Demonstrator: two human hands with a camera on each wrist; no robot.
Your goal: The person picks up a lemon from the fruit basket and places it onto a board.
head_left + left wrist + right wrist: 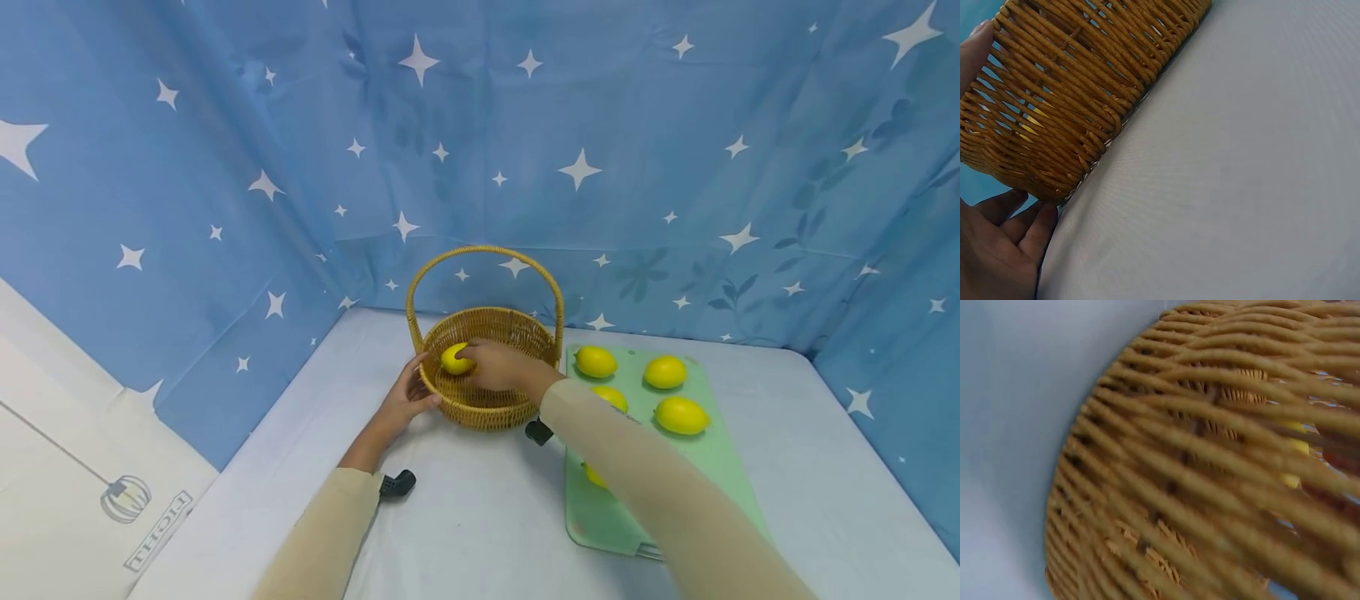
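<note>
A brown wicker basket [487, 417] with a tall arched handle stands on the white table. My left hand [405, 400] holds its left side; in the left wrist view the thumb [974, 55] lies near the rim and the fingers [1030, 232] against the woven wall low down. Inside the basket, my right hand [498, 367] has its fingers on the right side of a yellow lemon [453, 359]. The basket wall [1166, 462] fills most of the right wrist view, and only bits of yellow and of the hand show through its weave.
To the basket's right lies a light green board [615, 525] bearing several lemons [681, 415], some partly behind the right sleeve [652, 475]. A blue star-patterned curtain [487, 125] hangs along the table's back and sides.
</note>
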